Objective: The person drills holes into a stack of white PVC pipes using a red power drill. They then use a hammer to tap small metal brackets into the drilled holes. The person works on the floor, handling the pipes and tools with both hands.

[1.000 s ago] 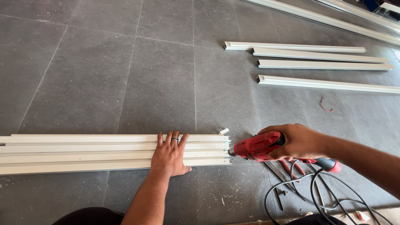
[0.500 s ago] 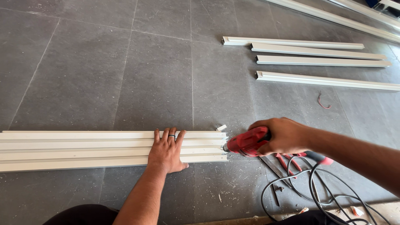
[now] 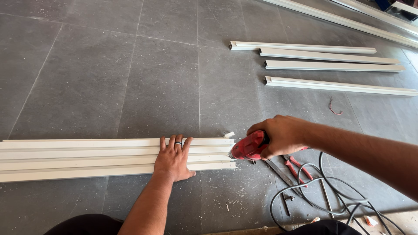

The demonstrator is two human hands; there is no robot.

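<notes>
- Head view: my left hand (image 3: 173, 160) lies flat, palm down and fingers spread, on a bundle of long white strips (image 3: 87, 156) stacked side by side on the grey tiled floor (image 3: 109, 78); its grip is open, pressing on the strips rather than closed round them, and a dark ring shows on one finger.
- The white strips run from the left edge of the frame to just past my left hand, their squared-off ends lined up near the middle of the picture.
- My right hand (image 3: 281, 135) has its grip clamped round a red power tool (image 3: 249, 147), whose nose meets the ends of the white strips.
- A small white offcut (image 3: 229, 134) sits on the floor just beside the upper corner of the strip ends.
- Beneath my right wrist lie red-handled pliers (image 3: 296, 167), and a black cable (image 3: 322, 187) coils in loops over the floor toward the lower right.
- Pale dust and chips speckle the tiles near the strip ends.
- Well apart, at upper right, four shorter white strips (image 3: 331, 65) lie in parallel rows, with longer white lengths (image 3: 344, 19) beyond them near the top edge.
- A thin red scrap of wire (image 3: 333, 107) rests on the tiles between those rows and my right arm.
</notes>
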